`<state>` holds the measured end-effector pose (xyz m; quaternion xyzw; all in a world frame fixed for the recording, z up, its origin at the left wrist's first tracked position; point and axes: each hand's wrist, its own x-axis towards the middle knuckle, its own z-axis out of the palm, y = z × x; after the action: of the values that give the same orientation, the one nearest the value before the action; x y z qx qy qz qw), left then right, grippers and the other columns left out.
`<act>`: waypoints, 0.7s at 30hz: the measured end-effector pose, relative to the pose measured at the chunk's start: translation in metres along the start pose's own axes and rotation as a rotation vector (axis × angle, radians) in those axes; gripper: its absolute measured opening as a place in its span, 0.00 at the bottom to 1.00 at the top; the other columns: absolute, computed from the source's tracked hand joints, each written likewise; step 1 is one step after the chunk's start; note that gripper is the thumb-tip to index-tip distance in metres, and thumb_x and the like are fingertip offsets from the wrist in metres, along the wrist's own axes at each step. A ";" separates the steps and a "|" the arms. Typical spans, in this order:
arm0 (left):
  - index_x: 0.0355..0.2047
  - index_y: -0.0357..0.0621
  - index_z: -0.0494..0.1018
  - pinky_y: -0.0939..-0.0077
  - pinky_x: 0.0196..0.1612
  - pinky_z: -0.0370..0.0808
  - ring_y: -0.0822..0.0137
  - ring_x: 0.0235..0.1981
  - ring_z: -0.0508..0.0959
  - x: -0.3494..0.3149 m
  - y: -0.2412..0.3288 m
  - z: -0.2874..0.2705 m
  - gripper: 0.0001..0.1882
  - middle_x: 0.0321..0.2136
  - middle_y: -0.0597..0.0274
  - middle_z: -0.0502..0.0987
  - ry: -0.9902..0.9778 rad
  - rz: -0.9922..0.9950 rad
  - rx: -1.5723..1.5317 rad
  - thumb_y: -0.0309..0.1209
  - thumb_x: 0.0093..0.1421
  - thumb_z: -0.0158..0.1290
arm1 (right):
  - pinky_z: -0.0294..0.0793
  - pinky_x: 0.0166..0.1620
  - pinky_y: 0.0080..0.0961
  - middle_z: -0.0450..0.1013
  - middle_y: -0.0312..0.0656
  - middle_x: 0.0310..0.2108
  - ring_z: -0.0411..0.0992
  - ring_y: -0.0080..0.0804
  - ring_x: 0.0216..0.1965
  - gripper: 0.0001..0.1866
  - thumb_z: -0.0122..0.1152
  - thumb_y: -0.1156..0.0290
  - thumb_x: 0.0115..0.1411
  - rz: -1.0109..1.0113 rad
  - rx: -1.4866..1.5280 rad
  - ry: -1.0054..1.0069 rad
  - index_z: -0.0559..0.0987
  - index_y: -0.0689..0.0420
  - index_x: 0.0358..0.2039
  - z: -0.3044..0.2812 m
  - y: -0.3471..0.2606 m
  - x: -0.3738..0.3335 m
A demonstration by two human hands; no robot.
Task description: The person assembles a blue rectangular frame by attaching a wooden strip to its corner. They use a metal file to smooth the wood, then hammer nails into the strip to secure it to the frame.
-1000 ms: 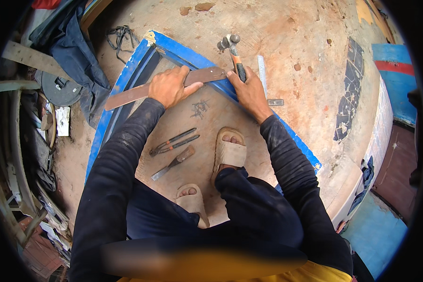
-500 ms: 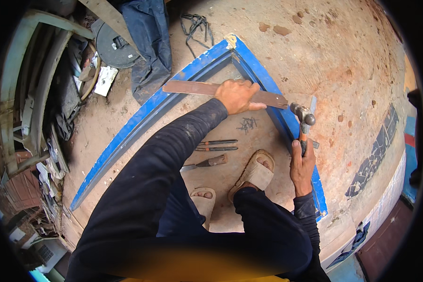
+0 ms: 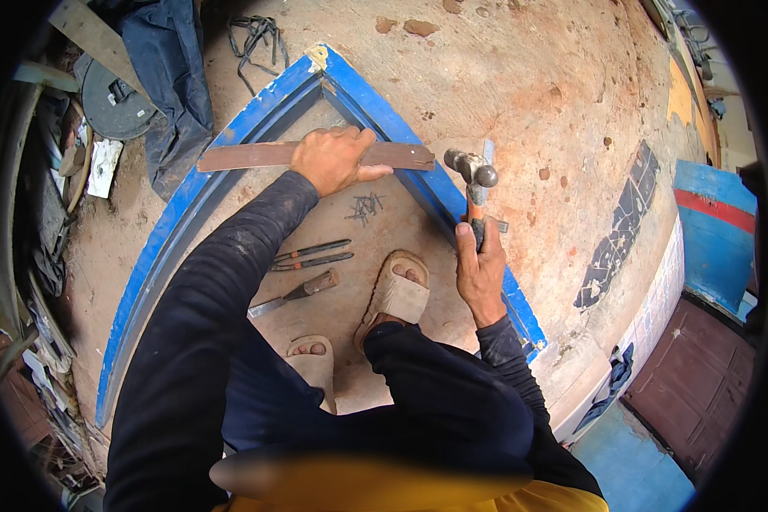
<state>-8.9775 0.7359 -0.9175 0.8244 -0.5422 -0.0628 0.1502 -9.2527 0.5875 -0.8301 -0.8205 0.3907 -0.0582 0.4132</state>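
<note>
A brown wooden strip [image 3: 246,156] lies across the two arms of an angled blue frame [image 3: 384,119] on the ground. My left hand [image 3: 331,162] is closed over the strip near its middle. My right hand [image 3: 482,271] grips a ball-peen hammer [image 3: 471,166] by its orange and black handle. The hammer's head is up, just right of the strip's right end and apart from it. Partly behind the hammer shows a pale flat metal piece [image 3: 489,152], whose kind I cannot make out.
Inside the frame lie several nails [image 3: 365,207], pincers [image 3: 311,254] with long dark handles, and a chisel [image 3: 299,293] with a wooden handle, near my sandalled feet. Black cord [image 3: 256,47] and dark cloth [image 3: 175,85] lie at the back left. Scrap wood and clutter line the left side.
My view has swung to the right, so the whole scene sits further left. Both hands keep their holds; the hammer stands slightly further from the strip's end.
</note>
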 end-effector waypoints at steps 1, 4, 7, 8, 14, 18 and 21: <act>0.38 0.45 0.76 0.58 0.34 0.84 0.54 0.33 0.86 0.000 0.000 -0.001 0.34 0.30 0.55 0.81 0.014 -0.001 0.014 0.68 0.66 0.55 | 0.75 0.39 0.40 0.77 0.52 0.32 0.77 0.46 0.32 0.23 0.60 0.50 0.75 -0.015 0.023 -0.017 0.77 0.60 0.53 -0.001 0.002 -0.002; 0.38 0.46 0.75 0.59 0.34 0.84 0.55 0.32 0.86 -0.001 0.000 -0.001 0.33 0.29 0.56 0.81 0.036 0.019 -0.013 0.67 0.65 0.56 | 0.75 0.36 0.42 0.76 0.54 0.29 0.77 0.52 0.30 0.21 0.62 0.52 0.75 -0.059 -0.042 -0.007 0.77 0.59 0.51 -0.001 0.004 -0.003; 0.37 0.46 0.75 0.59 0.34 0.83 0.55 0.31 0.85 -0.001 -0.001 0.000 0.32 0.29 0.55 0.80 0.059 0.022 0.008 0.66 0.65 0.58 | 0.73 0.34 0.46 0.75 0.55 0.26 0.77 0.56 0.28 0.20 0.61 0.53 0.74 -0.086 -0.063 -0.011 0.76 0.58 0.50 0.004 -0.001 0.002; 0.37 0.46 0.75 0.59 0.34 0.83 0.55 0.31 0.85 -0.001 -0.001 0.000 0.32 0.29 0.55 0.80 0.063 0.019 0.003 0.66 0.65 0.58 | 0.73 0.33 0.46 0.75 0.55 0.26 0.77 0.56 0.28 0.20 0.61 0.53 0.75 -0.092 -0.056 -0.014 0.76 0.58 0.50 0.004 -0.003 0.004; 0.36 0.46 0.75 0.59 0.34 0.82 0.55 0.32 0.85 -0.001 -0.002 0.001 0.31 0.29 0.56 0.80 0.052 0.030 0.013 0.65 0.65 0.58 | 0.75 0.35 0.42 0.76 0.51 0.27 0.77 0.49 0.28 0.21 0.62 0.52 0.74 -0.019 -0.116 -0.094 0.76 0.58 0.50 -0.011 -0.016 0.006; 0.36 0.46 0.75 0.58 0.34 0.82 0.55 0.32 0.85 -0.002 -0.002 0.002 0.31 0.29 0.56 0.80 0.078 0.033 -0.009 0.65 0.65 0.58 | 0.75 0.34 0.38 0.76 0.46 0.27 0.76 0.38 0.28 0.23 0.62 0.50 0.74 -0.195 0.229 0.173 0.75 0.59 0.51 -0.015 -0.022 -0.007; 0.37 0.46 0.75 0.58 0.35 0.83 0.55 0.32 0.85 -0.002 -0.002 0.002 0.32 0.30 0.56 0.81 0.064 0.038 -0.020 0.66 0.65 0.57 | 0.75 0.34 0.43 0.77 0.53 0.27 0.79 0.50 0.29 0.22 0.61 0.51 0.74 -0.166 0.081 0.098 0.74 0.59 0.53 -0.004 -0.023 0.002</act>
<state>-8.9770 0.7376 -0.9199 0.8140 -0.5519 -0.0391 0.1769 -9.2396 0.5917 -0.8110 -0.8290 0.3383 -0.1478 0.4200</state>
